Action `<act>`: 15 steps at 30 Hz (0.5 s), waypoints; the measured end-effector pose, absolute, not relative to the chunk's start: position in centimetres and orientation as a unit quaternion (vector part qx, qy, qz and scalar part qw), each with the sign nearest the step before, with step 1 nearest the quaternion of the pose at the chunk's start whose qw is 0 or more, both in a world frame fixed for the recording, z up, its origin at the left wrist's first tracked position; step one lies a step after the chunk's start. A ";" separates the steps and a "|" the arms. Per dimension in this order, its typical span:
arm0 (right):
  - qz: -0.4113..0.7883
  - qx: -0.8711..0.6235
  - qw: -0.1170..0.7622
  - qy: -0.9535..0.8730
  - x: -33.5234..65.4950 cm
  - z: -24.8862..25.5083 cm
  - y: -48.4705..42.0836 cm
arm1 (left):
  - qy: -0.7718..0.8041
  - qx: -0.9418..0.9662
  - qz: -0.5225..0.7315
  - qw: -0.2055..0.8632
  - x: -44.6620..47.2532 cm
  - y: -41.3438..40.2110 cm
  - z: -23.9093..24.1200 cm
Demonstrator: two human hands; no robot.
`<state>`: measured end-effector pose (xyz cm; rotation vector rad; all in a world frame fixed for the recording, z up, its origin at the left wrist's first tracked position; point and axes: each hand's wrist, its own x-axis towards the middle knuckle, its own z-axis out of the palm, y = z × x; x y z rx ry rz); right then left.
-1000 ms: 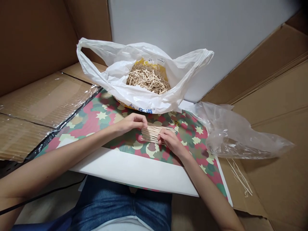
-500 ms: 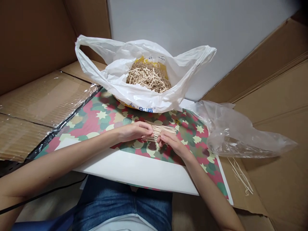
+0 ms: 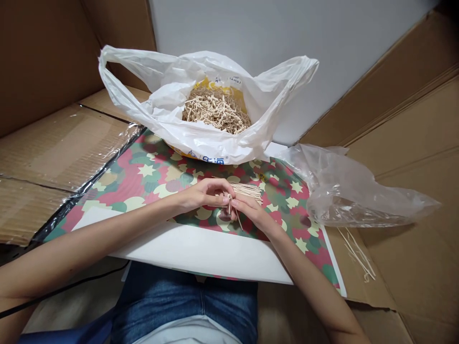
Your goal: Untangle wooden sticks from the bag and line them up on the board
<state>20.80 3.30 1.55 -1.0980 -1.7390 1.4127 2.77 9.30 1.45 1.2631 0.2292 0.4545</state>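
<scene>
My left hand and my right hand meet over the patterned board, both closed in a pinch. Between their fingertips is a thin pale strand, bent into a small loop or knot, with one end hanging down towards me. Just behind the hands lies a bundle of straight pale strands, partly hidden by the fingers. Further back stands a white plastic bag, its mouth wide open, holding a heap of short knotted pale pieces.
The camouflage-patterned board has a white front strip. A clear plastic bag lies at right, with a few loose strands below it. Cardboard walls and a cardboard box flank the board.
Both hands have come together and lifted off the bundle slightly. A strand now shows bent between the fingertips. The view has shifted slightly.
</scene>
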 end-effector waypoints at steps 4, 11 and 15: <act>0.537 -0.422 0.329 -0.652 20.7 1.3 3.2 | 0.127 0.578 0.229 0.773 2.9 9.4 1.1; 0.524 -0.444 0.374 -0.623 20.1 1.0 3.1 | 0.160 0.565 0.268 0.764 3.0 9.5 0.8; 0.501 -0.460 0.408 -0.609 19.6 1.2 2.9 | 0.132 0.547 0.269 0.782 3.4 8.9 0.9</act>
